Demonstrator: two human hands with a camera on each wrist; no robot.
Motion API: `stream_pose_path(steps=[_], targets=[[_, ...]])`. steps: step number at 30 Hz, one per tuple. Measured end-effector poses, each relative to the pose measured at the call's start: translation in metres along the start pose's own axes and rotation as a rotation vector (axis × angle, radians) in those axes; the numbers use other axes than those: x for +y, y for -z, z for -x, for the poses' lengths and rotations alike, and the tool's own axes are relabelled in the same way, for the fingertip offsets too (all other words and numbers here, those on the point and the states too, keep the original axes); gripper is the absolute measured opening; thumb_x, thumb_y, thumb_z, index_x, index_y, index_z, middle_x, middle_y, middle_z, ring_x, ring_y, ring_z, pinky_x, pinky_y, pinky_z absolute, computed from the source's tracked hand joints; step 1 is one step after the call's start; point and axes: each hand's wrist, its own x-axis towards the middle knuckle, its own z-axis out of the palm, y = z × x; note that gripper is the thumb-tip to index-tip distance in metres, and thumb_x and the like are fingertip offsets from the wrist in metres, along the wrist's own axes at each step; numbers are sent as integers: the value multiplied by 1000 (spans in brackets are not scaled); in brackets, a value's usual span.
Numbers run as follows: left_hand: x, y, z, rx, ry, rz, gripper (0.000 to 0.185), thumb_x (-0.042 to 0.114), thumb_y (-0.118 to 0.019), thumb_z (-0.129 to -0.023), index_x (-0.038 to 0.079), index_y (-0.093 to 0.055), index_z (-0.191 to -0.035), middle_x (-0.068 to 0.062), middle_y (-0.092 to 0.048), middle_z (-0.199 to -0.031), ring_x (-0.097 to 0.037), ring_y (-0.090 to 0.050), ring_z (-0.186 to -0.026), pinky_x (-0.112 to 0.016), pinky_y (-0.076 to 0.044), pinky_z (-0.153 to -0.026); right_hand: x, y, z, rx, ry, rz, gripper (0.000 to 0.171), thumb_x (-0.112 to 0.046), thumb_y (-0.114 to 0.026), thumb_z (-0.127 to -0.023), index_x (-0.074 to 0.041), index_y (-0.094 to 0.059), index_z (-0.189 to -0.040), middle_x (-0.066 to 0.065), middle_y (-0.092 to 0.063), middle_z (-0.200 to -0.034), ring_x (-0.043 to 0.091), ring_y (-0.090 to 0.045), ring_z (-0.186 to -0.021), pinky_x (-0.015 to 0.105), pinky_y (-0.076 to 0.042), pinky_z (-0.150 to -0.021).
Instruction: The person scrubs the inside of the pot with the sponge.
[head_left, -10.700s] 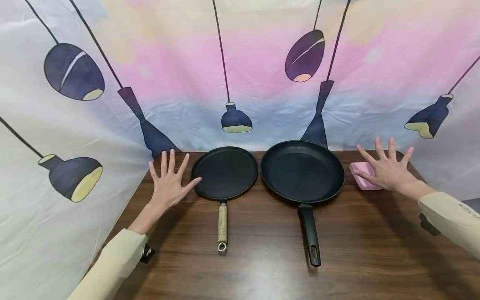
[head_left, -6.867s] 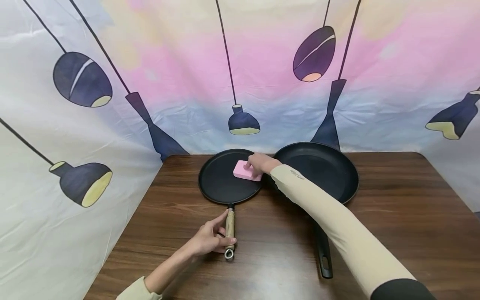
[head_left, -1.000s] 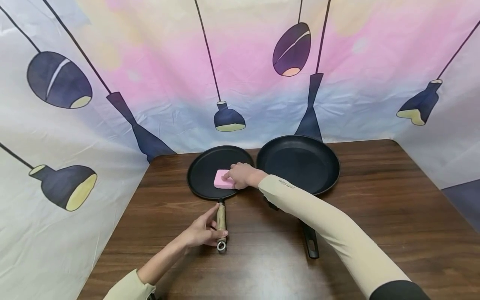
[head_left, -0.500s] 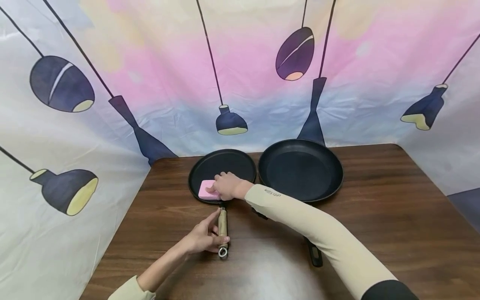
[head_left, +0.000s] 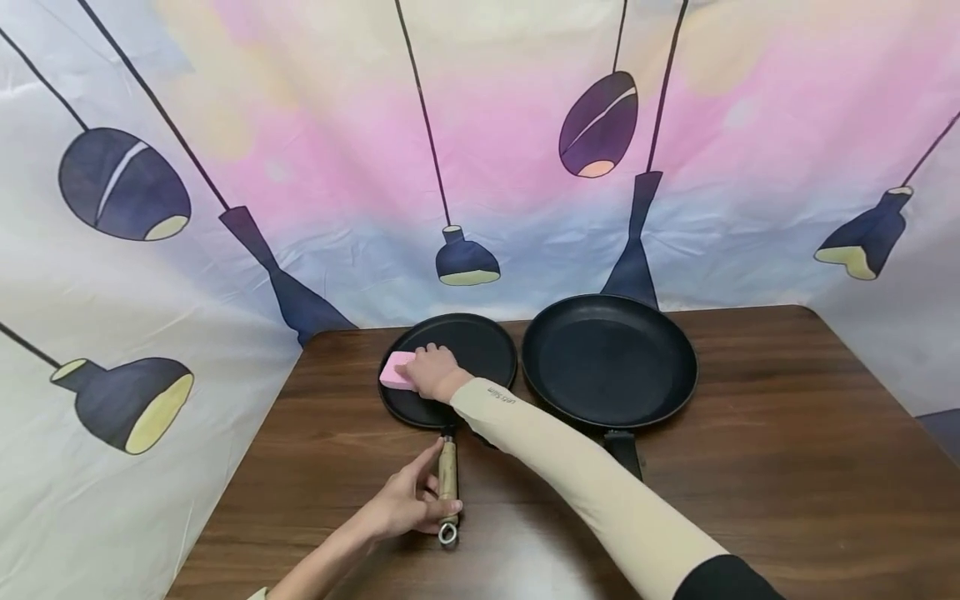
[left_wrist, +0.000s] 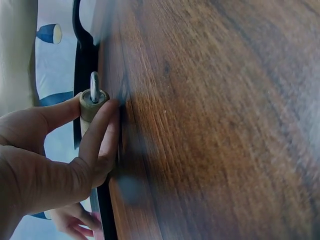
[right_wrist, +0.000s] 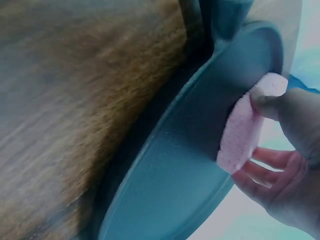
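A flat black pan [head_left: 468, 346] with a pale wooden handle [head_left: 447, 471] lies on the brown table at the centre-left of the head view. My left hand [head_left: 401, 502] grips that handle between thumb and fingers; the left wrist view shows the handle's metal ring [left_wrist: 94, 87] poking out past the fingers. On the pan's left part sits a pink sponge [head_left: 396, 371], held by my right hand [head_left: 435, 372]. In the right wrist view the sponge [right_wrist: 247, 125] stands on the pan's surface [right_wrist: 185, 155], pinched by the thumb and fingers.
To the right stands a larger, deeper black frying pan [head_left: 609, 362], its black handle [head_left: 622, 452] partly covered by my right sleeve [head_left: 577, 483]. The wooden table [head_left: 787, 433] ends at a cloth backdrop [head_left: 525, 192] printed with lamps.
Since a second ago the right hand has slid the sponge leftward across the flat pan, to its left rim. Much earlier both hands were spread and the sponge lay right. The left hand keeps its grip.
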Motion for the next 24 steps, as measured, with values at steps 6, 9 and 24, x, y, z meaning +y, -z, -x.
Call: stream_pose_path(steps=[6,9,24], targets=[[-2,-1,4,12,-8,30,102,7,-81,-87,5,-13,-164,-8,-53,-97,-11,-65,-78,-36,-66,-69,-4,-6,-14,48,-128,47,44,-34,-34,-113,-31,-43,-156,7,-61,-137,22,-56,-123,32,-52,-101],[-1,-2,4,12,-7,46,103,6,-81,-87,6,-13,-164,-8,-53,-97,-11,-64,-78,-36,-66,-69,-1,-7,-16,28,-147,45,47,-29,-35,-113,-37,-35,-159,8,-58,-141,24,-54,-126,34,-51,-103],[-3,1,3,28,20,22,103,6,-82,-87,7,-14,-164,-9,-54,-98,-12,-63,-78,-36,-66,-69,44,-16,-23,25,-283,-107,47,-23,-41,-111,-29,-40,-157,18,-53,-143,33,-50,-130,43,-48,-108]])
